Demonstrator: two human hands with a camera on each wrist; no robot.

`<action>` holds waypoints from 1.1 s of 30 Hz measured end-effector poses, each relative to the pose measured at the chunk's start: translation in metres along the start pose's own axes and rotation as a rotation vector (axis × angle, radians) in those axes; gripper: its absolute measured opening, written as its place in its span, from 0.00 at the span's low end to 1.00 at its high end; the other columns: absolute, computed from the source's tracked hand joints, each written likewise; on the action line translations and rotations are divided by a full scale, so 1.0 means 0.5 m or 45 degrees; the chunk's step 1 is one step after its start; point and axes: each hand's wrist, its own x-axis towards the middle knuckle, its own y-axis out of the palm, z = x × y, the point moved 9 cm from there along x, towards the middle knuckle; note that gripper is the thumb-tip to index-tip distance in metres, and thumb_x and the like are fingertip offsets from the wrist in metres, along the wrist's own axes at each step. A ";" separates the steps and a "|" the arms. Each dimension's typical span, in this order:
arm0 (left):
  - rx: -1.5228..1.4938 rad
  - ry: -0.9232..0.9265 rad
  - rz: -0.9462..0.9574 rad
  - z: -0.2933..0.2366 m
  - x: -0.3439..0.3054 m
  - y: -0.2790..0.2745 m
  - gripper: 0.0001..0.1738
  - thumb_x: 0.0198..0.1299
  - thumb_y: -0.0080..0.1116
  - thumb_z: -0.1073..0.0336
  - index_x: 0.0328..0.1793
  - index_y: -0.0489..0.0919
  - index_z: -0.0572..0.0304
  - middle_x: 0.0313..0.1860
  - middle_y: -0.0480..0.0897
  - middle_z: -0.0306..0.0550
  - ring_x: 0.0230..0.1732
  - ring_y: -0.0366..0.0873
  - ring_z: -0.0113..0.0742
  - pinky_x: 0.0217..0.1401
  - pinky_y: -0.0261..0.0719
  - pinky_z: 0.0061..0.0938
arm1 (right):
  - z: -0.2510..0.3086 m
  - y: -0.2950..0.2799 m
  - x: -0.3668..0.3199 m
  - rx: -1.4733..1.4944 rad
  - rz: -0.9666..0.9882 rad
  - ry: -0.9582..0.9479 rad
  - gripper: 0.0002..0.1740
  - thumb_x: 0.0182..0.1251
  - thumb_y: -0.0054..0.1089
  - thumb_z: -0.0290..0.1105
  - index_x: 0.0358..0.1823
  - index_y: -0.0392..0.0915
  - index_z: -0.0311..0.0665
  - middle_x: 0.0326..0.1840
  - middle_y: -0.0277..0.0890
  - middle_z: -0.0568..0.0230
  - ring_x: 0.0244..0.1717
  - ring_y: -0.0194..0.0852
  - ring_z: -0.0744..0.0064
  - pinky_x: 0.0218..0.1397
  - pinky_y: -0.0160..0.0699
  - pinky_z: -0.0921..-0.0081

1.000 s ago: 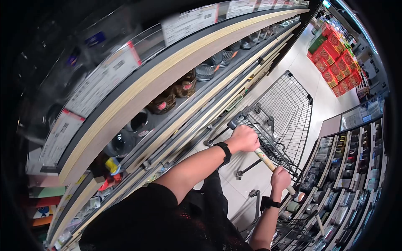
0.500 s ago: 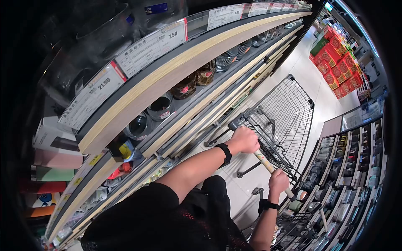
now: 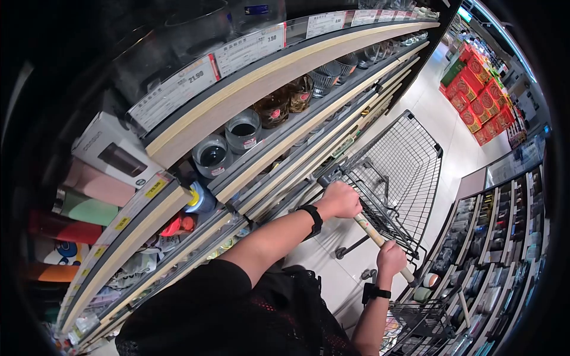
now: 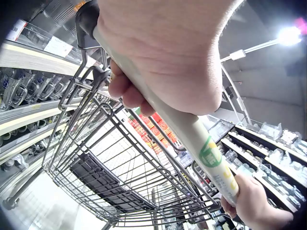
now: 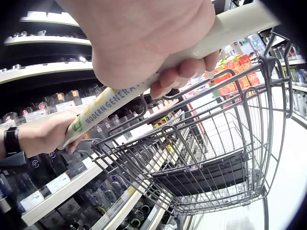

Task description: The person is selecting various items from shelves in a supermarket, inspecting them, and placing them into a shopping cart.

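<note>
A wire shopping cart (image 3: 438, 178) stands ahead of me in the head view. Its pale printed handle bar (image 3: 369, 229) runs across in front of my body. My left hand (image 3: 341, 200) grips the bar near its dark end fitting. Toward the bar's other end, my right hand (image 3: 392, 259) has its fingers curled round it. Green and yellow print on the bar (image 4: 199, 143) shows between the two hands in the left wrist view. From the right wrist view, the lettering "MODERN GENERATI" is visible on it, and a dark panel (image 5: 201, 173) lies inside the wire basket.
Close on the left runs a long shelf (image 3: 249, 89) of glassware with price tags. A white box (image 3: 113, 148) stands at its near end. Red boxes (image 3: 480, 101) are stacked far ahead. Another rack (image 3: 484, 237) and a second cart (image 3: 424, 320) are at right.
Shelf goods and price tags have slid toward the upper right of the head view, bringing the white box into fuller sight. Both hands keep their grip on the bar.
</note>
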 end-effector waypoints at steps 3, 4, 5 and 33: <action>0.044 -0.024 -0.024 0.005 -0.020 -0.002 0.16 0.48 0.56 0.53 0.20 0.87 0.50 0.20 0.83 0.51 0.25 0.83 0.54 0.33 0.81 0.44 | 0.007 -0.001 -0.018 0.010 0.005 -0.017 0.30 0.73 0.40 0.44 0.21 0.84 0.33 0.21 0.80 0.44 0.23 0.80 0.41 0.31 0.78 0.49; 0.044 -0.024 -0.024 0.005 -0.021 0.000 0.16 0.48 0.56 0.53 0.20 0.87 0.50 0.20 0.83 0.51 0.25 0.83 0.54 0.33 0.81 0.44 | 0.007 -0.003 -0.021 -0.008 -0.004 -0.021 0.29 0.72 0.41 0.43 0.20 0.84 0.34 0.20 0.80 0.45 0.22 0.80 0.42 0.30 0.79 0.51; 0.029 -0.013 -0.037 0.006 -0.029 -0.003 0.16 0.48 0.56 0.53 0.20 0.87 0.51 0.20 0.83 0.51 0.25 0.83 0.54 0.32 0.81 0.44 | 0.009 -0.005 -0.028 0.007 -0.010 -0.027 0.29 0.72 0.42 0.43 0.19 0.84 0.34 0.20 0.80 0.45 0.21 0.80 0.43 0.30 0.79 0.51; 0.175 -0.089 -0.052 0.010 -0.308 -0.046 0.15 0.49 0.54 0.53 0.22 0.87 0.49 0.23 0.85 0.49 0.27 0.83 0.52 0.32 0.81 0.45 | 0.060 -0.065 -0.271 0.074 0.050 -0.125 0.30 0.73 0.41 0.43 0.18 0.83 0.37 0.19 0.80 0.48 0.20 0.80 0.45 0.28 0.79 0.52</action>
